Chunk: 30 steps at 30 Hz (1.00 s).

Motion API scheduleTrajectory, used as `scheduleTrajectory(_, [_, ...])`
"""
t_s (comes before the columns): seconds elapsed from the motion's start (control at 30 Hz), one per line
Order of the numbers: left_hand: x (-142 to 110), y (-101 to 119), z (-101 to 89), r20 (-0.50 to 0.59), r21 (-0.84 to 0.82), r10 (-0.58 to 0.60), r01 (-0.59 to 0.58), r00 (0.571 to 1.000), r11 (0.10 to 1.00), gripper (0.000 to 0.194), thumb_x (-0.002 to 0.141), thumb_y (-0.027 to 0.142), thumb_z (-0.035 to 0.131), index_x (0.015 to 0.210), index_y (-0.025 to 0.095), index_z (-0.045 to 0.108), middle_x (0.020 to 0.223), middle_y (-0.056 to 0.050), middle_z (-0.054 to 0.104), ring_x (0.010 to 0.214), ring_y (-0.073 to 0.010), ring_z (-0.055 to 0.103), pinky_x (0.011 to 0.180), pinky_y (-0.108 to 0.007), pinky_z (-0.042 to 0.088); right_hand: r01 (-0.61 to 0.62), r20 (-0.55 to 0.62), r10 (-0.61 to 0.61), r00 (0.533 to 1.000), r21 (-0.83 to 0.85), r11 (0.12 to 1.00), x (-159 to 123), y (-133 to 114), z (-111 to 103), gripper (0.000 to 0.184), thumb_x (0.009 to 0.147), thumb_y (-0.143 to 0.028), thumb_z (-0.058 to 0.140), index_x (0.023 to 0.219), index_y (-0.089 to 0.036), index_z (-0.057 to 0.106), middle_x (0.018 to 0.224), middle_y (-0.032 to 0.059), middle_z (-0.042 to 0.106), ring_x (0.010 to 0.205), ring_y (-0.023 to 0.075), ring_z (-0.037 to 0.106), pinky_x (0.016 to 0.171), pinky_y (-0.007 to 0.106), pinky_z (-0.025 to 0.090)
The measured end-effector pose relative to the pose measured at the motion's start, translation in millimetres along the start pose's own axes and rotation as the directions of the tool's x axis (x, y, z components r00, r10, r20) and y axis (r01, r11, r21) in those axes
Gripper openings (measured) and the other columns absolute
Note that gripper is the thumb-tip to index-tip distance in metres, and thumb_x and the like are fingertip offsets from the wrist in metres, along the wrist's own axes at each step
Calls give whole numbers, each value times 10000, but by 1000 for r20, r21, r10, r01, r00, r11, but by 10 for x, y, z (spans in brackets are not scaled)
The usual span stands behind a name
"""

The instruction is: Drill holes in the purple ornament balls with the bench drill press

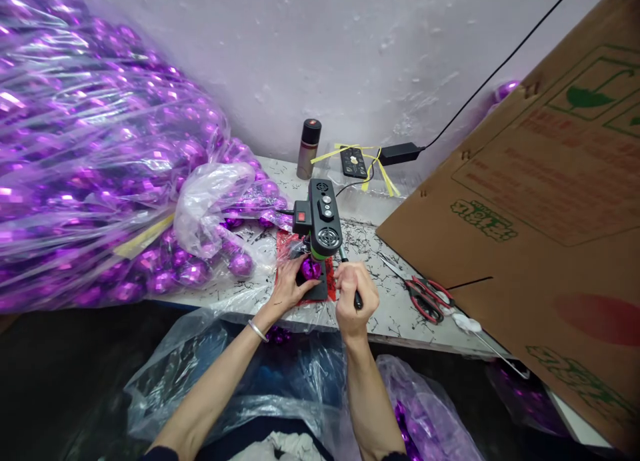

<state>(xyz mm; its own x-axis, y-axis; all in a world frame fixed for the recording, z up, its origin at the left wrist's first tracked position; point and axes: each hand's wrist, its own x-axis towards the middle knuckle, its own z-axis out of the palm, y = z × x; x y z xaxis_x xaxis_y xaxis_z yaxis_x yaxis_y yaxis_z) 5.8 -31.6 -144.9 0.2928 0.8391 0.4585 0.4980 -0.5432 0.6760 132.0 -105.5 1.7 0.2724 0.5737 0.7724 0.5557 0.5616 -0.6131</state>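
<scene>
A small black bench press machine (325,214) with a red switch stands on the worktable. Beneath its head sits a shiny purple faceted ball (311,269), like a mirror-ball ornament, on a dark base plate (318,291). My left hand (290,282) comes in from the left, its thumb and fingers curved about the ball at the plate. Wrapped round the black-gripped lever (358,299) at the machine's right side is my right hand (356,294). The fingertips of my left hand are partly hidden by the machine. A red sheet (331,281) lies under the base.
A large clear bag of purple balls (125,147) fills the left. At right leans a cardboard box (545,234), with red-handled scissors (425,295) beside it. Behind the machine are a spray can (309,149) and a black power adapter (400,154). Small black scraps litter the worktable (390,314).
</scene>
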Motion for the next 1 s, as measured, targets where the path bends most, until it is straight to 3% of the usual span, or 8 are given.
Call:
scheduleTrajectory(0.4, [-9,15,-19,28,5,-39,39,999,999,605,879,437,755,1402,212,548,1284,-140,703,1209,-324,656,1053,-498,485,109,-98,-112,989,-29,994,-396,400,143,310,994,-188,398,705,-230,503,688,-5,574,626,145,561,597,307,443])
scheduleTrajectory(0.67, [-12,6,4,31,-11,-63,63,998,998,604,877,467,755,1385,203,563,1276,-139,701,1215,-325,644,1050,-500,487,114,-142,-113,983,-4,993,-489,520,189,339,1020,-241,375,693,-237,465,670,-26,544,615,140,550,721,356,508])
scheduleTrajectory(1.0, [2,9,7,15,-23,-41,41,999,999,588,875,435,762,1367,179,567,1267,-149,704,1203,-320,653,1044,-493,493,128,-166,-130,978,-25,992,-521,587,223,373,1049,-318,359,697,-243,456,663,-28,511,605,140,518,721,360,502])
